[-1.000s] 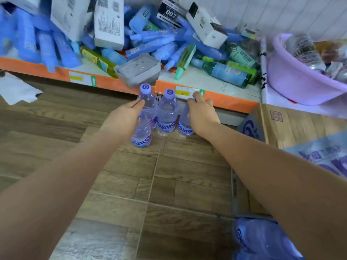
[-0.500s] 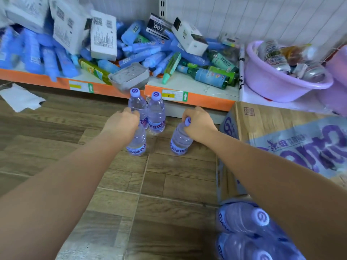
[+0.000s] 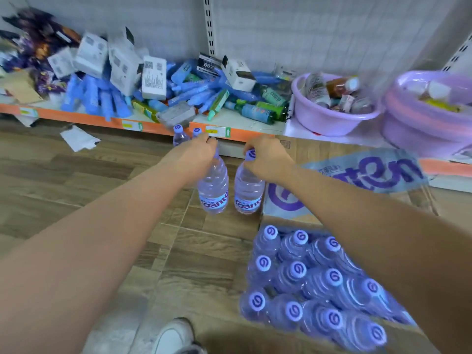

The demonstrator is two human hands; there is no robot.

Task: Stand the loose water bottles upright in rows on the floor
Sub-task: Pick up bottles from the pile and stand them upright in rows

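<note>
My left hand (image 3: pixel 194 155) grips the neck of a clear water bottle (image 3: pixel 214 189) with a purple label, held upright over the wooden floor (image 3: pixel 76 190). My right hand (image 3: pixel 268 159) grips the cap end of a second, matching bottle (image 3: pixel 248 188) just to its right. Two more bottles (image 3: pixel 180 136) stand upright behind my left hand, close to the shelf base, partly hidden by it. At the lower right an open cardboard carton (image 3: pixel 288 200) holds several purple-capped bottles (image 3: pixel 306 282) packed upright.
A low orange-edged shelf (image 3: pixel 143 125) at the back is piled with blue packets, white boxes and green bottles. Two lilac basins (image 3: pixel 329 118) of goods sit at its right end. White paper (image 3: pixel 78 139) lies on the floor. My shoe (image 3: pixel 176 337) shows at the bottom.
Both hands have pulled back from the standing bottles toward me, each carrying a bottle. The view has tipped down, bringing the open carton of bottles and my shoe into sight.
</note>
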